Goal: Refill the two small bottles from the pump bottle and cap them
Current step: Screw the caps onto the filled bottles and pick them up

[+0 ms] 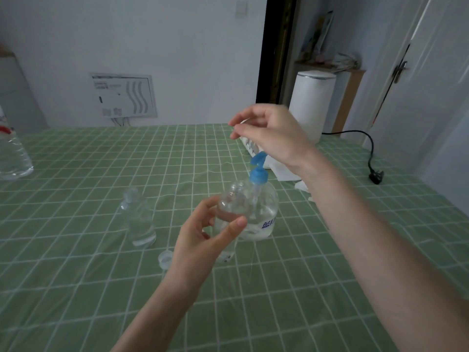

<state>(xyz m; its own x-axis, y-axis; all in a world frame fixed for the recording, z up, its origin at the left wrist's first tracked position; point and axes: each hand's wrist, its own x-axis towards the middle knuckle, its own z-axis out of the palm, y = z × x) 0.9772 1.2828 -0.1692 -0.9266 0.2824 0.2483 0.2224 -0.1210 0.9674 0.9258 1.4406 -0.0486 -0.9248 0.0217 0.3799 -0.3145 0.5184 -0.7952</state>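
Observation:
My left hand (200, 240) grips a small clear bottle (232, 201) by its body, held upright above the table with its threaded neck uncovered. Right behind it stands the clear pump bottle (264, 214) with a blue pump head (258, 171). My right hand (269, 133) hovers above the pump head with its fingers curled, and thumb and forefinger pinch what looks like a small clear cap (241, 124), which is blurred. The second small bottle (139, 222) stands on the table to the left, partly filled. A loose clear cap (165, 259) lies near my left wrist.
A green checked cloth (101, 288) covers the table. A large water bottle (12, 153) stands at the far left edge. A white power strip (250, 146) and white paper (286, 174) lie behind the pump bottle, with a black plug and cord (375, 175) at the right.

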